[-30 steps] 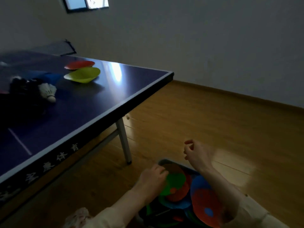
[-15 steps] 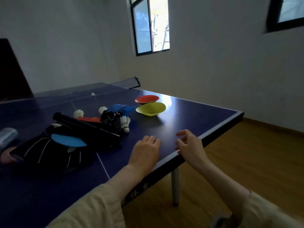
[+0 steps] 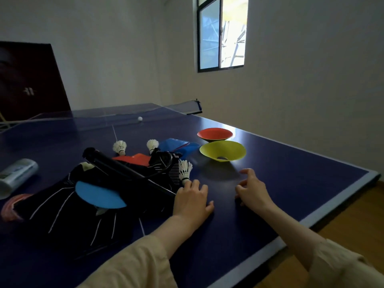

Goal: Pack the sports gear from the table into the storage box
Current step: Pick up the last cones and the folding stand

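A dark blue table-tennis table (image 3: pixel 270 204) carries the gear. My left hand (image 3: pixel 192 199) hovers palm down with fingers apart beside a white shuttlecock (image 3: pixel 185 170) and the end of a black rod (image 3: pixel 124 170). My right hand (image 3: pixel 252 189) floats over bare tabletop, fingers loosely curled, holding nothing. Ahead of it sit a yellow cone disc (image 3: pixel 222 150) and a red cone disc (image 3: pixel 214 134). Black striped fabric (image 3: pixel 68 206) lies at the left with a light blue disc (image 3: pixel 98 196) on it. Two more shuttlecocks (image 3: pixel 120 146) stand further back. The storage box is out of view.
A blue flat piece (image 3: pixel 176 144) and a red flat piece (image 3: pixel 133 160) lie behind the fabric. A white ball (image 3: pixel 139 118) rests by the net (image 3: pixel 93 119). A pale tube (image 3: pixel 16 174) and a pink coil (image 3: pixel 12 206) sit at the far left. Wooden floor (image 3: pixel 353 217) lies right of the table.
My view rose from the box of coloured discs on the floor to the tabletop. Both hands left the box and moved forward over the table toward the shuttlecock and yellow disc.
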`<state>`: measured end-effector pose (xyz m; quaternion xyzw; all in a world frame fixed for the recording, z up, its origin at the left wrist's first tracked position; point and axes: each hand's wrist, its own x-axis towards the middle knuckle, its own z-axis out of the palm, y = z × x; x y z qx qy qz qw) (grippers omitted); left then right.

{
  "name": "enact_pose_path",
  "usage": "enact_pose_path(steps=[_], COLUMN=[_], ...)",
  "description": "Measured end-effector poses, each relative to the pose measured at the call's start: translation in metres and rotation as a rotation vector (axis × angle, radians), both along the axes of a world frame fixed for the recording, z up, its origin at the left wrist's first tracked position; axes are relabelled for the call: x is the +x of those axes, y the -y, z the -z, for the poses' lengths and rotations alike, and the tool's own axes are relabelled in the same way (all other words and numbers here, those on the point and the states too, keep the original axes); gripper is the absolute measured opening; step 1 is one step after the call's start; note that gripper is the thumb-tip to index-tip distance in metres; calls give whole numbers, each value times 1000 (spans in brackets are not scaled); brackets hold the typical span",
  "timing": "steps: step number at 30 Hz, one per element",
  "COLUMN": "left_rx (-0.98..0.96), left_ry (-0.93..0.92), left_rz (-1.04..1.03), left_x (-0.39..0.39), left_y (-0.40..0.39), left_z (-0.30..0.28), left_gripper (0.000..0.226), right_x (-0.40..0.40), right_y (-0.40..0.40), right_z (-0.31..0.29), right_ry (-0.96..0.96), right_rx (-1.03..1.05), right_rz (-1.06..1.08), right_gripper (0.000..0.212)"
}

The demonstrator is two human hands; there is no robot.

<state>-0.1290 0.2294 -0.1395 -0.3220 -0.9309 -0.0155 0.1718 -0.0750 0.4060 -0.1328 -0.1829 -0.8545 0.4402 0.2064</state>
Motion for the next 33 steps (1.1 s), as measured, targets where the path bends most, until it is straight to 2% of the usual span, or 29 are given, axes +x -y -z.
enact_pose_path(steps=[3, 6, 11, 14, 18, 21, 24, 28, 31, 33], left_rx=[-34, -84, -167, -169, -66, -18, -9, -25, -90, -88], left_ry=[-2, 57, 71, 70, 51, 49, 50, 21, -6, -35], left_rz=[-120, -228, -278, -288, -250, -217, -227, -246, -268, -213], left_x=[-20, -34, -36, -35, -37, -36, -36, -31, -24, -11], left_y=[-10, -15, -19, -18, -17, -15, -15, -14, -16, -14], left_z=[-3, -3, 0, 1, 3, 3, 3, 2, 0, 0], left_gripper=[47, 63, 62, 66, 69, 71, 71, 66, 56, 49], right_x=[-31, -62, -101, -117, -121, -108, -83, -40, -8, 21], right_y=[-11, -21, -39, -40, -44, -39, -29, -7, 12, 21], right_z=[-1, -3, -4, -5, 0, 3, 3, 4, 1, -1], right_ry=[10, 53, 234, 288, 285, 206, 105, 81, 46, 31], right_rx=[2, 21, 60, 91, 169, 38, -24, 93, 65, 20], right_rz=[12, 29, 85, 88, 119, 104, 54, 15, -16, -29], right_gripper=[55, 70, 83, 78, 55, 46, 45, 47, 46, 46])
